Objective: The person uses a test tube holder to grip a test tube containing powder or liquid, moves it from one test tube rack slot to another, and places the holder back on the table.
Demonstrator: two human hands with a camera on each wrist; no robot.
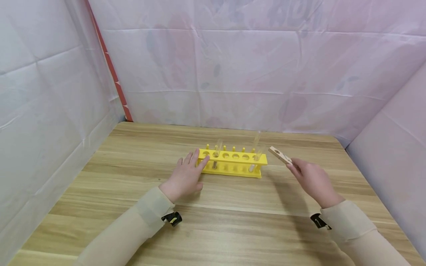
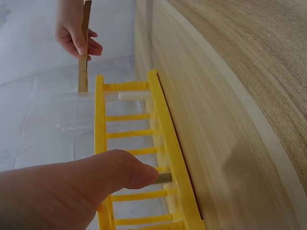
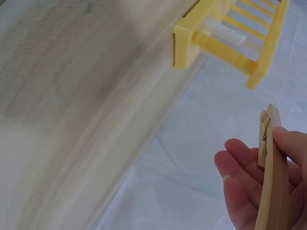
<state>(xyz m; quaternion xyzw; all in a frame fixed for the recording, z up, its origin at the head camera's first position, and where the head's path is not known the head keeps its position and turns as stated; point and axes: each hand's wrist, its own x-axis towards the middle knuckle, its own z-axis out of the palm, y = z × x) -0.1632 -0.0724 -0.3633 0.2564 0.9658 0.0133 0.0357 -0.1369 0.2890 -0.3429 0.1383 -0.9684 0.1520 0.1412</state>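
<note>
A yellow test tube rack [image 1: 229, 173] stands on the table. My left hand [image 1: 186, 175] rests at its left end, fingers spread and touching the top bar; the thumb [image 2: 120, 172] lies along the front in the left wrist view. A glass tube with dark contents [image 1: 215, 164] stands near that hand. Toward the right end is a tube with white contents [image 1: 252, 167]. Behind it rises another clear tube [image 1: 257, 138], apparently on a rear peg. My right hand [image 1: 314, 181] pinches a wooden test tube clamp [image 1: 279, 154], whose tip is just right of the rack, apart from it.
The wood-grain table [image 1: 226, 236] extends around the rack. Pale cloth walls [image 1: 246, 74] enclose it at the back and both sides. A red strip [image 1: 111, 68] runs down the back left corner.
</note>
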